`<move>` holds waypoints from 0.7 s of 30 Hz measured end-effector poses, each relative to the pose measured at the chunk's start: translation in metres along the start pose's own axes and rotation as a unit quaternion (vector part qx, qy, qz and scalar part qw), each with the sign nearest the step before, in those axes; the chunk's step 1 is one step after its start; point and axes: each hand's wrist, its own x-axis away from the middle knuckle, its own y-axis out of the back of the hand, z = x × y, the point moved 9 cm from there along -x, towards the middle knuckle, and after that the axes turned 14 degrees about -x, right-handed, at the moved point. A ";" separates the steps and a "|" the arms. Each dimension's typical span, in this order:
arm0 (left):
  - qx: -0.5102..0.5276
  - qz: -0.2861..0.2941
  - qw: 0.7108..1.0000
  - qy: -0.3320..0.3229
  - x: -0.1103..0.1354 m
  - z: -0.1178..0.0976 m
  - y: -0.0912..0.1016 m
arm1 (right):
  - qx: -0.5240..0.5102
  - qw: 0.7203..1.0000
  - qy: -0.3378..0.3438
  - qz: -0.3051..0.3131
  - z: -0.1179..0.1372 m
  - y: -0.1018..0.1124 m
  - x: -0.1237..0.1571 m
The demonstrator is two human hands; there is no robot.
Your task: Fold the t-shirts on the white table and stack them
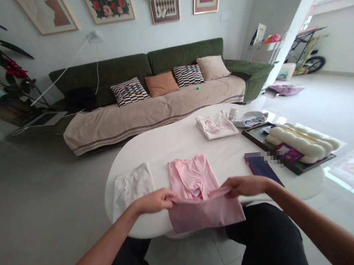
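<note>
Fingers [166,197] of the left hand [153,201] and the right hand [245,185] pinch a fold of the pink shirt [196,188] at both ends, keeping the crease taut. Beyond them it lies flat on the counter [171,143]; below, its hem hangs over the edge.

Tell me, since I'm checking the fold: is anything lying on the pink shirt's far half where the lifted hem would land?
Nothing visible does. The left hand and right hand pinch the pink shirt at its near edge; its far half lies bare on the white table. The white garment lies beside it, apart.
</note>
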 end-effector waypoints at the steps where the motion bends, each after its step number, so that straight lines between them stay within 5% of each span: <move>1: 0.054 -0.043 0.997 0.028 -0.020 0.012 0.025 | -0.038 0.999 0.002 -0.029 0.003 0.020 -0.018; 4: 0.180 -0.242 0.946 0.120 -0.070 0.068 0.084 | -0.144 0.978 -0.002 -0.154 -0.008 0.070 -0.072; 7: 0.187 -0.361 0.899 0.161 -0.099 0.116 0.092 | -0.149 0.955 -0.027 -0.255 -0.041 0.090 -0.110; 13: 0.142 -0.459 0.860 0.172 -0.107 0.158 0.084 | -0.084 0.930 -0.059 -0.354 -0.091 0.091 -0.131; 21: 0.133 -0.482 0.842 0.203 -0.099 0.159 0.082 | 0.046 0.902 -0.039 -0.427 -0.080 0.086 -0.100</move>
